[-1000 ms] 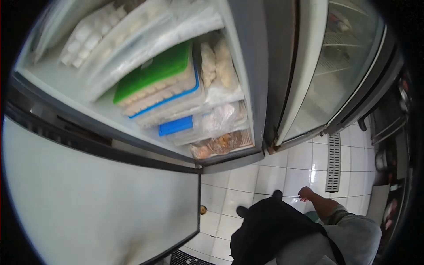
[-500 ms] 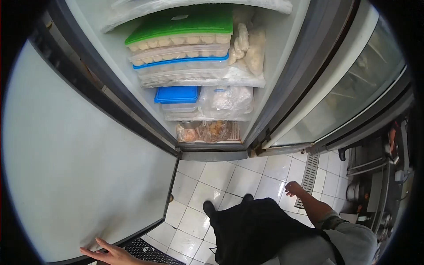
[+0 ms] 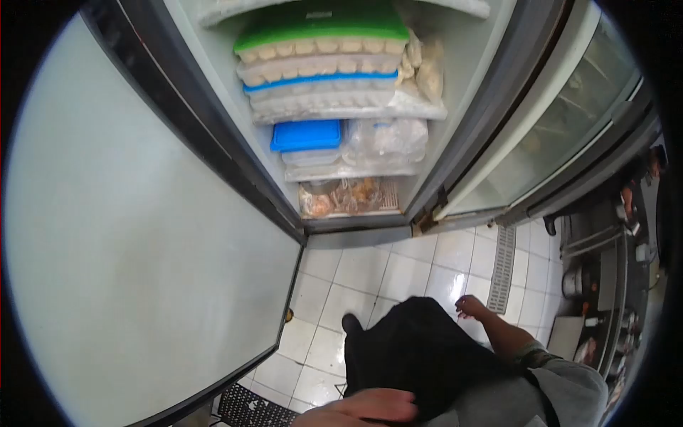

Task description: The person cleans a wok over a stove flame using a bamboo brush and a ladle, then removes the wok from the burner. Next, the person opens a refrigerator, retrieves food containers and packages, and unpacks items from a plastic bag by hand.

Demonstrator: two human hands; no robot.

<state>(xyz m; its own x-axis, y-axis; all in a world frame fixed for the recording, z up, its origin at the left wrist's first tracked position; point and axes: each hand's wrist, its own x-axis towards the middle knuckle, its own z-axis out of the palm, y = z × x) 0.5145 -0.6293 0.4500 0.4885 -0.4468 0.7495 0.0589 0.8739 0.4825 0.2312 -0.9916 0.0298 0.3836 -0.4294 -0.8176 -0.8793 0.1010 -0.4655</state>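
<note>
An upright freezer stands open ahead, its pale door (image 3: 149,235) swung wide on the left. Inside, a green-lidded container (image 3: 320,32) tops a stack that includes a blue-edged one. Below sit a blue-lidded box (image 3: 307,135) and a clear plastic bag (image 3: 388,142); bagged food (image 3: 348,197) lies at the bottom. My left hand (image 3: 380,404) is low in front of my dark apron, blurred, touching no part of the freezer; its fingers cannot be told apart. Over the floor at the right hangs my right hand (image 3: 469,307), with loosely bent fingers apart and nothing in them.
A glass-fronted door (image 3: 548,142) stands to the right of the freezer. A drain grate (image 3: 502,274) runs along the tiled floor. Metal shelving with pots (image 3: 573,282) is at the far right, and a black perforated mat (image 3: 252,409) lies at the lower left.
My left hand came into view at the freezer door, then moved right, away from it, to my apron. The view has turned to face the shelves. My right hand stays low, empty.
</note>
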